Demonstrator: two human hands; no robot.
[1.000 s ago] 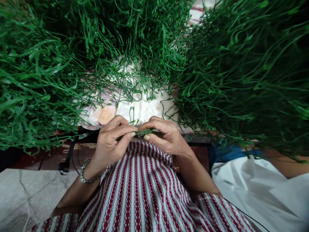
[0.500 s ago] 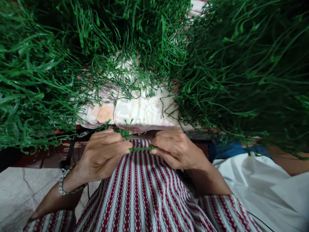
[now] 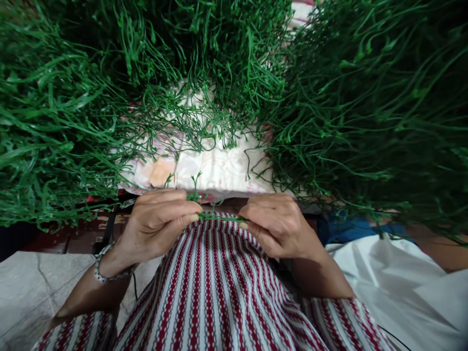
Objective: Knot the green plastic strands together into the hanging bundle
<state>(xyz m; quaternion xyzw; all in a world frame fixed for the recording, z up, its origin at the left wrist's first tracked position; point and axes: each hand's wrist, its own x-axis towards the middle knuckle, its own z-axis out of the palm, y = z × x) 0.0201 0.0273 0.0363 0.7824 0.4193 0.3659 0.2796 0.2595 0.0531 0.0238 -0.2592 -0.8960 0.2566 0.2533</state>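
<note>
The green sprig [image 3: 219,217] is a thin plastic stem, stretched flat between two hands just above the lap. One sprig is held; small side twigs stick up from it by the left hand. The lap is covered by a striped cloth [image 3: 215,292] with red, white and dark lines. The left hand [image 3: 157,224] is closed, pinching one end of the sprig between thumb and fingers. A single silver bracelet [image 3: 104,265] sits on that wrist. The right hand [image 3: 278,224] is closed too, pinching the other end with its fingertips. The two hands are near each other but do not touch.

To the right of the lap lies one white sheet [image 3: 395,287], with a bit of blue cloth [image 3: 340,226] just behind it. To the left is a grey stone floor [image 3: 32,287]. Past the hands lies a pale printed cloth [image 3: 215,168]. All around it are heaps of green plastic sprigs [image 3: 73,112], far too many to count: one heap on the left, one at the far middle, and one darker heap [image 3: 365,107] on the right.
</note>
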